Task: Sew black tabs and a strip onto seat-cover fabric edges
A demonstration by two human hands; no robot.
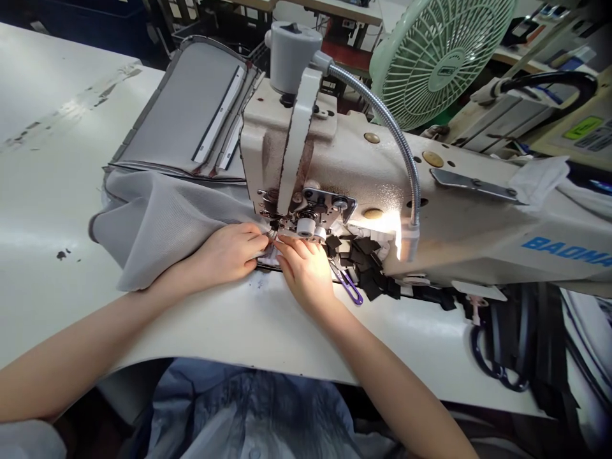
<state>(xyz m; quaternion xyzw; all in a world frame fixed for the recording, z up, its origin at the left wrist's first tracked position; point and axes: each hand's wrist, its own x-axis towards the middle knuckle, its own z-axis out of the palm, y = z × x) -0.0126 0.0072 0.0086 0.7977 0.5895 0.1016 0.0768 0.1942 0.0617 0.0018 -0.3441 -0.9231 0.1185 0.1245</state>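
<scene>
**Clerk:** Nearest item, head view: blue-grey garment (248, 408) on the lap of the person at work, below the desk (57, 191) edge; both bare forearms reach forward over it.

**Checker:** Left hand?

**Clerk:** Left hand (228, 252): fingers curled, resting palm-down on the grey mesh fabric (157, 223); fingertips pinch the fabric edge just beside the presser foot (287, 234); closed upon the cloth, not spread.

**Checker:** Right hand?

**Clerk:** Right hand (306, 271): flat on the desk, fingers together and pointed at the foot, pressing a small pale piece under the needle area; whether it grips or only presses, cannot tell.

**Checker:** Where does the work lie?

**Clerk:** Mesh fabric bunched left of the needle, its leading edge touching the foot; a grey padded panel (191, 108) lies behind it; sewing machine (373, 185) with lit gooseneck lamp (408, 239); black cut scraps (363, 258) under the arm; purple-handled snips (351, 290) just beside the right wrist; green fan (440, 57) at rear.

**Checker:** Step in hand?

**Clerk:** Judged: aligning the edge at the foot, seam about to be fed or just being fed; next move calls for both hands to guide the cloth evenly backward, edges kept matched, fingertips kept clear of the needle.
</scene>
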